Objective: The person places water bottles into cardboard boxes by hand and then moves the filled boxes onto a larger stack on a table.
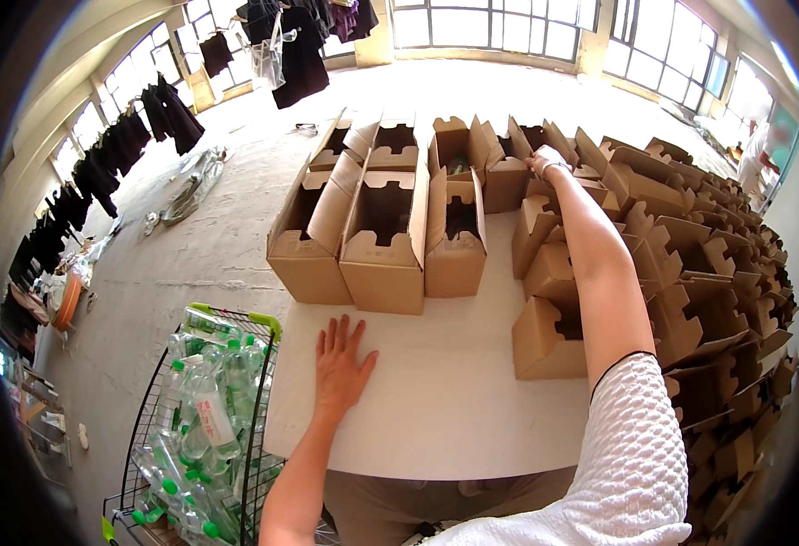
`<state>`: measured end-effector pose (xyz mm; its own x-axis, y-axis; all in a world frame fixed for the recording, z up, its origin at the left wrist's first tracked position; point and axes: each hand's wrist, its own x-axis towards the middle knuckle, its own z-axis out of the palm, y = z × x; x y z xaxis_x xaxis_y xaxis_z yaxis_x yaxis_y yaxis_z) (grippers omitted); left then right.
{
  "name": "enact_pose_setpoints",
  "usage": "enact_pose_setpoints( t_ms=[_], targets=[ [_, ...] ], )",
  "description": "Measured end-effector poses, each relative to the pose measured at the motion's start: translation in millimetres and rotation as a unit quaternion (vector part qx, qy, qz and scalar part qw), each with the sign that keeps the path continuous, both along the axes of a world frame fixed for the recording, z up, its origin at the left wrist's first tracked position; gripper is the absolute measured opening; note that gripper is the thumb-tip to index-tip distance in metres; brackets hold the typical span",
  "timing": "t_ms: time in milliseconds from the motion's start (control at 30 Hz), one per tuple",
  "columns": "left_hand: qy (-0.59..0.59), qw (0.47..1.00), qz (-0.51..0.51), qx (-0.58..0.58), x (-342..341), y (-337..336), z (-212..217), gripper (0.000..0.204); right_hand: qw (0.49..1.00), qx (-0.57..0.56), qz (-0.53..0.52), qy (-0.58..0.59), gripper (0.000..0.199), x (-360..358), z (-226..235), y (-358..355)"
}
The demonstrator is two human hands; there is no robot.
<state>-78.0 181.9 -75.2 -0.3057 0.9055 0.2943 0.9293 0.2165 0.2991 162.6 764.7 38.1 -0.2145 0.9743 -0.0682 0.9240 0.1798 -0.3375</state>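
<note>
Wears white top, short-sleeved, surface raised in small rounded bumps. Shows thin dark edging at hem of right sleeve. Includes plain brownish-grey trousers. Bears pale band at right wrist, too small to identify. Has left hand bare.

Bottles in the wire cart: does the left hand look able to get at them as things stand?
Probably yes: the left hand lies palm-down on the white table, close to the wire cart, and nothing visible covers the bottles.
</note>
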Motion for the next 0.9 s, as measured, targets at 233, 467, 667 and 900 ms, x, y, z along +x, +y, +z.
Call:
enact_pose_setpoints(
  t_ms=[233,467,667,900],
  targets=[
    [0.002,0.999,-0.03,0.03,6,21,-3,0.06,0.985,0.167,0.031,-0.029,0.028,54,-10,69],
    [0.009,1.0,0.019,-0.01,-4,-12,-3,0.06,0.995,0.075,0.007,0.068,0.038,-24,-15,7],
    [0.018,1.0,-0.003,0.009,-1,-1,-3,0.06,0.997,0.059,0.003,0.055,0.039,2,6,-10],
    [0.011,1.0,0.003,0.011,1,-1,-2,0.061,0.929,0.298,-0.129,0.18,0.045,11,73,-46]
  ],
)
